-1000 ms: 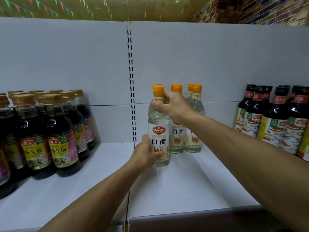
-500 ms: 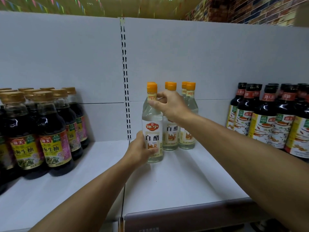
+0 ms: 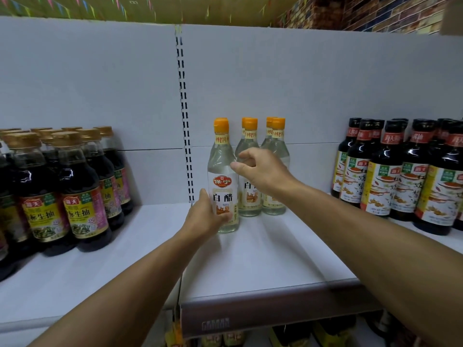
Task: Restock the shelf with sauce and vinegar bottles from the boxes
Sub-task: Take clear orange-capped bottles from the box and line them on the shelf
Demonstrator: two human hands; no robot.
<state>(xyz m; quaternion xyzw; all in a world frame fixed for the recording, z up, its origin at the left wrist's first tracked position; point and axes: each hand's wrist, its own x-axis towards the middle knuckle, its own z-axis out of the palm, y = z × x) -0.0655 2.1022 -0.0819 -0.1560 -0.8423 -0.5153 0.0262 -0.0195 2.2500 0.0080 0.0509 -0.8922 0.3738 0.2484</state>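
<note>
Tipping is the risk: the front vinegar bottle [image 3: 223, 176] is standing on the shelf [image 3: 263, 266] just ahead of others [image 3: 260, 169], and a nudge could be toppling them. The left hand [image 3: 208, 217] is gripping its base; the right hand [image 3: 260, 171], loosely curled, is holding nothing beside its shoulder.

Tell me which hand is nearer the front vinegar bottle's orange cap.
Right. The right hand hovers at the front vinegar bottle shoulder, just below the cap; the left hand grips the label, lower down.
</note>
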